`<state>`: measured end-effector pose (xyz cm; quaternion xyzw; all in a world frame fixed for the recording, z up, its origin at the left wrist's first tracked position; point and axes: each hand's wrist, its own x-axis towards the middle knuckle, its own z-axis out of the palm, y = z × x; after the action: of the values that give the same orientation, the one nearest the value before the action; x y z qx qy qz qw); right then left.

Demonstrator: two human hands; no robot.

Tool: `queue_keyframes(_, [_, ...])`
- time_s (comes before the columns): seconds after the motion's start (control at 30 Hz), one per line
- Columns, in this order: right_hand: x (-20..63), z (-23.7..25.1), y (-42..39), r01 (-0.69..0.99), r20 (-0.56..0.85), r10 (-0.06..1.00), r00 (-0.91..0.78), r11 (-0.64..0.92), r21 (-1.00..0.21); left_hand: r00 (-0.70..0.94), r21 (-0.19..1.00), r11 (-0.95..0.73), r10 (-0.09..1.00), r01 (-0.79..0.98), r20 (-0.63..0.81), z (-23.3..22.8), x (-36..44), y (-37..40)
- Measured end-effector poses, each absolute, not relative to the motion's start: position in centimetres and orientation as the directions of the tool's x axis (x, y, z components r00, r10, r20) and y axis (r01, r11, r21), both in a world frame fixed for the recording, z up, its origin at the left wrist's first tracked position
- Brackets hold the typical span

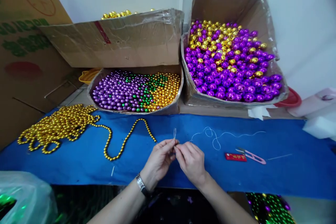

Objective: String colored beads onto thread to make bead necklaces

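My left hand [160,159] and my right hand [190,161] meet at the table's front middle, fingertips pinched together. A small loop of white thread [174,133] sticks up from the left fingertips. Out to the right of my hands, the same kind of thread [215,139] trails in loose curls. A strand of gold beads [123,148] winds from a gold bead pile [63,124] to my left hand, where its end is hidden. My fingers cover the exact spot where they pinch.
Pink-handled thread snips [254,156] lie beside a red packet [235,157] on the blue cloth [168,178]. Behind stand a carton [136,47] of purple, green and gold beads and another carton [194,99] of larger purple and gold ones. A plastic bag [28,192] is at front left.
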<state>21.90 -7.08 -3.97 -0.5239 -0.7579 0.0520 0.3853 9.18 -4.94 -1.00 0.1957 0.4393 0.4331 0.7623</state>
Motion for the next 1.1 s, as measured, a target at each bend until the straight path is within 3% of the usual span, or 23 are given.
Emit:
queue_keyframes(0.1, [22.7, -3.0, -7.4, 0.756, 0.525, 0.836, -0.160, 0.446, -0.479, 0.217, 0.754, 0.510, 0.860, -0.415, -0.462, -0.4, 8.9, -4.9])
queue_keyframes(0.2, [24.5, -1.0, -7.0, 0.746, 0.527, 0.833, -0.169, 0.458, -0.484, 0.191, 0.936, 0.314, 0.940, -0.158, -0.283, 0.8, 8.2, -4.7])
queue_keyframes(0.3, [26.2, 1.1, -5.9, 0.666, 0.515, 0.776, -0.363, 0.603, -0.440, 0.326, 0.989, 0.129, 0.934, 0.072, -0.146, 2.0, 7.5, -4.5])
queue_keyframes(0.43, [26.9, 2.2, -4.6, 0.516, 0.425, 0.685, -0.592, 0.727, -0.452, 0.498, 0.991, 0.081, 0.859, 0.103, -0.122, 3.0, 7.2, -4.6])
queue_keyframes(0.57, [26.6, 1.8, -4.8, 0.507, 0.369, 0.759, -0.537, 0.640, -0.577, 0.479, 0.974, 0.225, 0.851, 0.038, -0.215, 3.3, 7.0, -4.7])
queue_keyframes(0.73, [26.3, 1.9, -6.1, 0.484, 0.297, 0.843, -0.449, 0.509, -0.712, 0.296, 0.981, 0.040, 0.950, 0.189, -0.096, 3.1, 6.5, -4.3])
queue_keyframes(0.83, [25.6, 2.2, -6.7, 0.326, 0.247, 0.875, -0.416, 0.397, -0.858, 0.217, 0.973, 0.000, 0.975, 0.230, -0.052, 2.7, 6.7, -4.3])
queue_keyframes(0.9, [25.1, 2.4, -6.7, 0.266, 0.263, 0.888, -0.378, 0.376, -0.888, 0.201, 0.970, 0.003, 0.978, 0.243, -0.053, 2.5, 7.0, -4.4])
queue_keyframes(0.97, [24.9, 2.4, -6.5, 0.355, 0.357, 0.855, -0.377, 0.489, -0.797, 0.198, 0.973, 0.021, 0.978, 0.231, -0.068, 2.5, 7.3, -4.5])
queue_keyframes(1.1, [25.1, 2.1, -5.5, 0.565, 0.457, 0.734, -0.502, 0.679, -0.468, 0.293, 0.983, 0.175, 0.939, 0.052, -0.182, 2.8, 7.5, -4.5])
